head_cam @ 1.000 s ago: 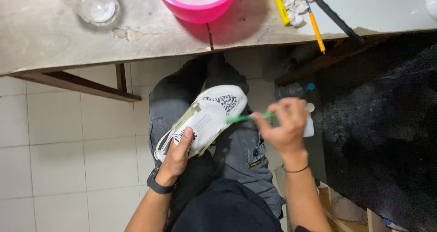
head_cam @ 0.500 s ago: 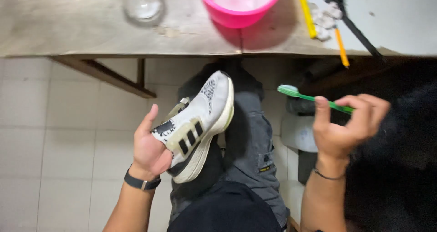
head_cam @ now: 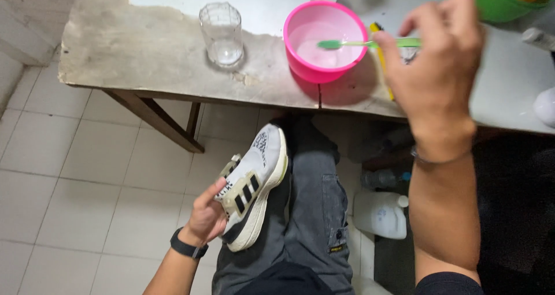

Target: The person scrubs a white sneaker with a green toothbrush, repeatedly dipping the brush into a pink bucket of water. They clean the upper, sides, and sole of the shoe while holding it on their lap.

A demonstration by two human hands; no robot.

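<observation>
Sneaker lies on my lap against grey trousers, my left hand with fingers curled around its heel end, sole turned right. Beyond my knee, my right hand pinches a green toothbrush, fingers closed on the handle, bristles hovering over the pink bowl of cloudy liquid. I judge this the wetting step; next calls for dipping the bristles, then bringing them to the shoe's side. On the worn tabletop an empty clear glass stands left of the bowl, a green container at the far right. Below, pale floor tiles and a white jug.
</observation>
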